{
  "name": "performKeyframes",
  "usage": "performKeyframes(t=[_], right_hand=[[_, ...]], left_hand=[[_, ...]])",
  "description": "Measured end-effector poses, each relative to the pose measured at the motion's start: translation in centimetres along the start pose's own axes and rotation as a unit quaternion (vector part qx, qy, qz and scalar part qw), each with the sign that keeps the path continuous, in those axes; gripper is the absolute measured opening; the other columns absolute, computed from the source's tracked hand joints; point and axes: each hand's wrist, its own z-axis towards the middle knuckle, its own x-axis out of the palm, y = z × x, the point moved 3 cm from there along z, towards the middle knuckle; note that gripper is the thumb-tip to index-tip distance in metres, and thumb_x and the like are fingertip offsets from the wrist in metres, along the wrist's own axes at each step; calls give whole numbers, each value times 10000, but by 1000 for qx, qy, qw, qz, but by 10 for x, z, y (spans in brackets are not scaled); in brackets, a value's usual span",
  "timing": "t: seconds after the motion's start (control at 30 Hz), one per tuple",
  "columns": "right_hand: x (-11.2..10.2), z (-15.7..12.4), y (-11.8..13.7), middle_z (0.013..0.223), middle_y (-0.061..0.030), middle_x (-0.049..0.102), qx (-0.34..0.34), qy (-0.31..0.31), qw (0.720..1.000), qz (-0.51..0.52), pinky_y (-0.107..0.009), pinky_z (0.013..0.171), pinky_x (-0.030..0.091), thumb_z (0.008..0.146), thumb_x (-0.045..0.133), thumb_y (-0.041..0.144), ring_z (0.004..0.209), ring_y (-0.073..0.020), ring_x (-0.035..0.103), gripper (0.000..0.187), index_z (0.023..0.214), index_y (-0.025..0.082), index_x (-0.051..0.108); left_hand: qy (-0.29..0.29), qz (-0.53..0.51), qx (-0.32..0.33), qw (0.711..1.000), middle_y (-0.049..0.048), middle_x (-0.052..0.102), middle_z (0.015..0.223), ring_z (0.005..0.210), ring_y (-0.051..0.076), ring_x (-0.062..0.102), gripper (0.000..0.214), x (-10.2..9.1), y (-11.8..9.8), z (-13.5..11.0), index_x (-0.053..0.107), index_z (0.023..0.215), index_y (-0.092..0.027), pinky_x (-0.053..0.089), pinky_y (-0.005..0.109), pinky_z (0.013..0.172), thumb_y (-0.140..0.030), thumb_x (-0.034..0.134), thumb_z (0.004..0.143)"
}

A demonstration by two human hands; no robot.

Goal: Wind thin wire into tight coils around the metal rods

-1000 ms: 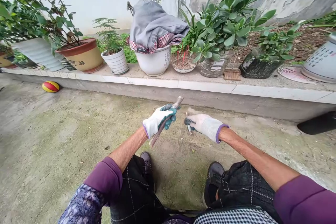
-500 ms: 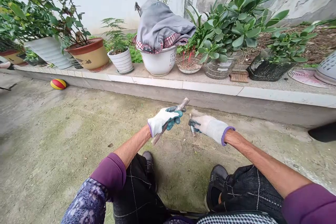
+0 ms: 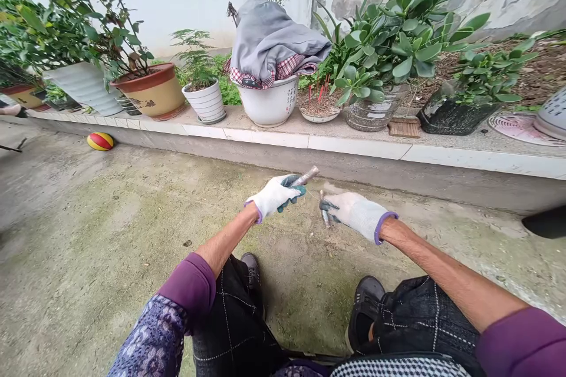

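Both hands wear white knitted gloves with green-coated palms and purple cuffs. My left hand [image 3: 277, 195] is closed around a stick [image 3: 308, 175] whose upper end, which looks wound with pale thread or wire, sticks out past the fingers. The stick's lower part is hidden behind the glove. Close by on the right, my right hand [image 3: 349, 210] grips a shorter wound stick [image 3: 326, 219], with its ends showing above and below the fingers. A thin strand seems to run across the small gap between the hands. Both are held above the concrete ground, between my shoes.
Ahead runs a low tiled ledge [image 3: 265, 136] with potted plants along it. A grey cloth [image 3: 278, 35] covers a white pot [image 3: 269, 103] there. A small brush [image 3: 404, 127] lies farther right. A red and yellow ball [image 3: 100, 141] rests on the ground at left.
My left hand has turned over, so the stick's lower end, visible below the wrist before, is now hidden. My right hand has hardly moved. The view has shifted slightly.
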Motion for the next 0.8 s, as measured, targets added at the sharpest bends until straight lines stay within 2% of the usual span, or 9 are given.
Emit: performKeyframes(t=[0.1, 0.2, 0.3, 0.4, 0.47, 0.57, 0.67, 0.73, 0.8], right_hand=[[-6, -5, 11, 1013, -92, 718, -18, -38, 999, -19, -262, 744, 411, 952, 417, 251, 880, -200, 652, 282, 1036, 199, 681], [-8, -7, 7, 1028, -81, 723, -18, -74, 997, -12, -276, 758, 415, 953, 422, 293, 884, -209, 651, 293, 1066, 221, 683], [-7, -1, -18, 1033, -82, 729, 17, -117, 993, 20, -285, 757, 421, 936, 432, 284, 879, -213, 649, 305, 1094, 220, 685], [-2, 7, -44, 933, -78, 736, 28, -114, 990, 78, -278, 713, 425, 895, 443, 227, 798, -199, 641, 295, 1010, 196, 713], [3, 10, -50, 845, -66, 728, 29, -107, 989, 99, -275, 676, 423, 876, 452, 220, 729, -189, 626, 286, 952, 196, 727], [8, 6, -33, 841, -55, 725, -9, -110, 988, 109, -274, 688, 432, 879, 451, 242, 740, -187, 623, 290, 938, 210, 733], [7, -2, 0, 905, -56, 732, -77, -110, 984, 113, -280, 732, 440, 901, 432, 275, 793, -191, 628, 299, 949, 216, 721], [4, -5, 12, 905, -65, 733, -83, -106, 986, 98, -287, 723, 440, 909, 434, 302, 771, -195, 629, 295, 939, 215, 713], [-1, -4, 9, 926, -72, 734, -77, -119, 986, 93, -289, 739, 443, 904, 438, 293, 786, -198, 634, 284, 927, 212, 709]], left_hand=[[-34, 290, 52, 955, 30, 613, 675, 553, 156, 546, 200, -6, 12, 12, 710, 955, -224, 385, 253, 543, -297, 674, 771], [44, 412, 67, 908, 31, 587, 601, 542, 196, 554, 140, 12, 20, 9, 718, 894, -251, 382, 282, 557, -280, 642, 780], [143, 394, 101, 902, 2, 552, 555, 499, 162, 502, 85, 41, 12, -9, 702, 818, -248, 359, 267, 528, -278, 646, 762], [185, 256, 104, 943, -21, 599, 660, 536, 113, 485, 175, 52, -9, -25, 684, 885, -227, 369, 225, 516, -337, 668, 750], [173, 141, 54, 973, -28, 601, 707, 503, 84, 450, 299, 43, -20, -28, 658, 1001, -207, 353, 204, 468, -409, 635, 782], [76, 67, 7, 995, -16, 595, 752, 465, 65, 417, 395, 13, -26, -20, 610, 1114, -177, 323, 194, 420, -461, 546, 847], [0, 202, 4, 979, 2, 600, 748, 531, 90, 481, 332, -6, -17, -7, 629, 1056, -174, 363, 206, 480, -424, 546, 854], [16, 346, 27, 938, 16, 613, 742, 588, 122, 519, 262, -1, -9, -3, 655, 998, -192, 388, 232, 540, -379, 570, 836], [76, 434, 54, 896, 15, 605, 701, 592, 145, 522, 234, 15, -2, -5, 668, 983, -214, 388, 257, 561, -359, 554, 839]])
